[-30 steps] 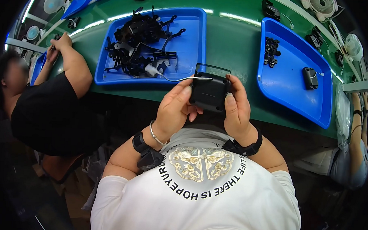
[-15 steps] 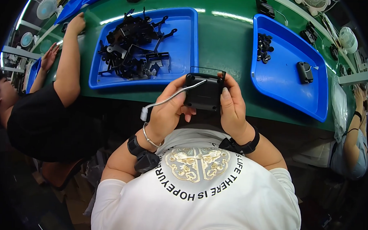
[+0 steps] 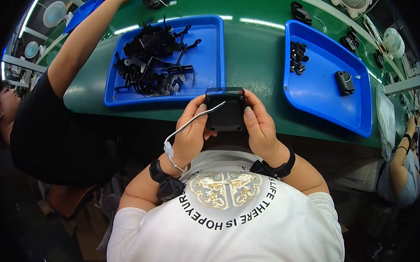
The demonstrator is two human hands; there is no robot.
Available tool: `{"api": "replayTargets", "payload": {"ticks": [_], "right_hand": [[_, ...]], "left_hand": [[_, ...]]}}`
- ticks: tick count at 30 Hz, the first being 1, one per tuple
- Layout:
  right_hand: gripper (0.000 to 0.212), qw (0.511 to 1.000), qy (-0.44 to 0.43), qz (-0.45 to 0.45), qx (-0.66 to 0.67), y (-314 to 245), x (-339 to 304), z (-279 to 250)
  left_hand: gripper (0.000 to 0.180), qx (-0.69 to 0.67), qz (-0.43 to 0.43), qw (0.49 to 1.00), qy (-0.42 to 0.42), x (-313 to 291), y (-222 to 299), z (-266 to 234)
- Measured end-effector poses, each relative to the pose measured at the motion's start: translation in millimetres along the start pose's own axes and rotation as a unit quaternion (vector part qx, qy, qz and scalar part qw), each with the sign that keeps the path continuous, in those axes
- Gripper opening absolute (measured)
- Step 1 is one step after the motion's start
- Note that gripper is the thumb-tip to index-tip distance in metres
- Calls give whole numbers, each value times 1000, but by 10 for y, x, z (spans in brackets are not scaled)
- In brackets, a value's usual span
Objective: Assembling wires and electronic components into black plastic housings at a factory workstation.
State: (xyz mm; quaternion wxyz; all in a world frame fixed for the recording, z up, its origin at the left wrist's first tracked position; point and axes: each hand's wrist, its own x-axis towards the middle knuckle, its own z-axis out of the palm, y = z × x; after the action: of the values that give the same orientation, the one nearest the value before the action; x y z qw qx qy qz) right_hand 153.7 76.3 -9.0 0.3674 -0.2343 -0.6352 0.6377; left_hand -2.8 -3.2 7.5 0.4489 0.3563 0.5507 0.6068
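Observation:
Between my two hands I hold a black plastic housing (image 3: 225, 116) just off the table's near edge. My left hand (image 3: 190, 130) grips its left side, thumb on the face and a fingertip showing below. On the right side, my right hand (image 3: 261, 128) closes round the edge with its thumb against the face. A black bracket-like bar (image 3: 225, 90) runs along the far edge of the housing. From the housing a pale cable (image 3: 191, 121) leads over my left hand to a white connector (image 3: 168, 149) beside my left wrist.
A blue tray (image 3: 223, 61) heaped with black brackets (image 3: 150, 58) stands at the left. The right blue tray (image 3: 325, 110) holds small black parts (image 3: 297, 57) and another cabled housing (image 3: 344, 83). A co-worker's arm (image 3: 82, 41) stretches across the table at left.
The housing has come slightly closer to me and tilted, and its cable has swung lower. The co-worker at left has reached farther forward over the table.

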Motion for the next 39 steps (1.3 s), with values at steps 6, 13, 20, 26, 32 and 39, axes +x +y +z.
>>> {"api": "replayTargets", "payload": {"ticks": [6, 13, 20, 26, 32, 39], "right_hand": [[40, 993, 3, -65, -97, 19, 18, -9], [38, 989, 20, -77, -127, -248, 156, -12], [36, 990, -9, -61, -124, -554, 463, -73], [34, 986, -16, -50, -160, -782, 703, 55], [34, 996, 24, 70, -53, -609, 1190, -117], [27, 938, 120, 67, -318, -246, 2678, -1251]], "left_hand": [[39, -73, -69, 995, -13, 44, 107, 20], [42, -69, 21, 997, -9, 103, 42, 69], [43, -112, 13, 994, 1, 311, 287, 99], [42, -120, 94, 988, -29, 483, 371, -29], [38, -238, 20, 968, -74, 596, 377, -129], [33, 127, 187, 958, -176, 313, 255, -595]]}}
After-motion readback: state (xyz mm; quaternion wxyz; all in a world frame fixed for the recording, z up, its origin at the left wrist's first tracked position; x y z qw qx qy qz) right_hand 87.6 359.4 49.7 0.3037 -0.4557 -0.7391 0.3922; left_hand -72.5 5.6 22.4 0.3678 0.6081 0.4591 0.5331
